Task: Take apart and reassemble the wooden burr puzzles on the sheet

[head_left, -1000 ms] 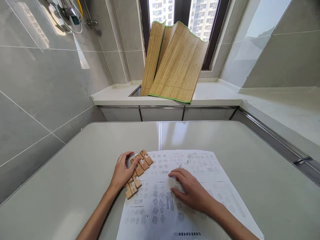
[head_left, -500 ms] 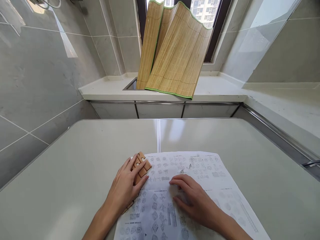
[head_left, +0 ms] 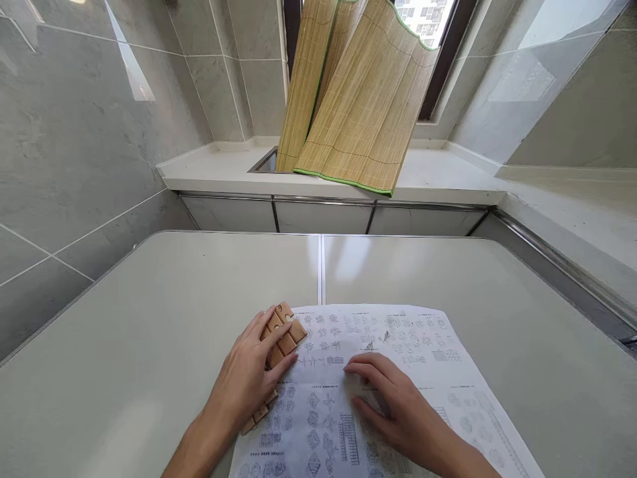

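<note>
A large white sheet (head_left: 413, 378) printed with small grey figures lies on the light table. My left hand (head_left: 253, 362) rests, fingers apart, over brown wooden pieces (head_left: 288, 344) with notched edges at the sheet's left side. More of the wood (head_left: 259, 415) shows below the palm; the part between is hidden. My right hand (head_left: 393, 401) lies on the middle of the sheet, its fingers bent and the thumb apart from them, with nothing seen between them.
The pale table (head_left: 124, 332) has a seam (head_left: 321, 265) down its middle. Beyond it, a bamboo mat (head_left: 363, 99) with green edging leans on a white ledge (head_left: 213, 174) before a window. Tiled walls stand at both sides.
The view has shifted slightly, so the mat and sheet sit a little further right. More of the wood shows below my left palm. Both hands keep nearly the same pose.
</note>
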Motion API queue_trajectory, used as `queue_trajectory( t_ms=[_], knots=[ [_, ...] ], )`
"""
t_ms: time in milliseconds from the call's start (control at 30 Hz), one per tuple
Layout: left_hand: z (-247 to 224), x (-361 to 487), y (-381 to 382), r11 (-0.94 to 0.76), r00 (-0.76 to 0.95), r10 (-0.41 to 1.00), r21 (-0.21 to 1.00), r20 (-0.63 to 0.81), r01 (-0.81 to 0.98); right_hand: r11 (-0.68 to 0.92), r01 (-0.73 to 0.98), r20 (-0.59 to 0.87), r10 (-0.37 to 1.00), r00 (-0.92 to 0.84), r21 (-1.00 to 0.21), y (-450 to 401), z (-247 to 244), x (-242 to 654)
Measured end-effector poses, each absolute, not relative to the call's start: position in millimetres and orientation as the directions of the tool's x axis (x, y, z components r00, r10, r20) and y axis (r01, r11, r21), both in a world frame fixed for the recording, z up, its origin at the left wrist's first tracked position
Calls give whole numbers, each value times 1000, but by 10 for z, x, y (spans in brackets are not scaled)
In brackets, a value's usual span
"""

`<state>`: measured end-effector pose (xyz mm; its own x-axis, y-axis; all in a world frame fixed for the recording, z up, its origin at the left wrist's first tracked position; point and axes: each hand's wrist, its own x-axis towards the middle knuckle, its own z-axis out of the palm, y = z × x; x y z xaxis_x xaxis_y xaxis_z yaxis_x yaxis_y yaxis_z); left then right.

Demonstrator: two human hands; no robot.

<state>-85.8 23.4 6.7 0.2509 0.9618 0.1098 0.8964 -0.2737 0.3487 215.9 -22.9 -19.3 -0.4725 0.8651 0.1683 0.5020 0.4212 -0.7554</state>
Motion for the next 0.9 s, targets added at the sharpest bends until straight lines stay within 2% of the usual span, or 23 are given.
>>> queue_trajectory(
  t_ms=[167,400,667,900],
  knots=[
    [76,-840,241,-251,217,967,373,132,893,413,507,162,869,-468,-756,-238,-163,2149],
    [104,-796,299,-191,171,981,397,87,898,432,503,173,860,-480,-749,-237,-194,2164],
    [123,-737,338,-253,221,967,350,128,902,421,511,165,866,-472,-750,-243,-182,2160],
    [146,-677,287,-288,252,957,383,141,878,437,499,182,859,-479,-748,-224,-188,2150]
  ],
)
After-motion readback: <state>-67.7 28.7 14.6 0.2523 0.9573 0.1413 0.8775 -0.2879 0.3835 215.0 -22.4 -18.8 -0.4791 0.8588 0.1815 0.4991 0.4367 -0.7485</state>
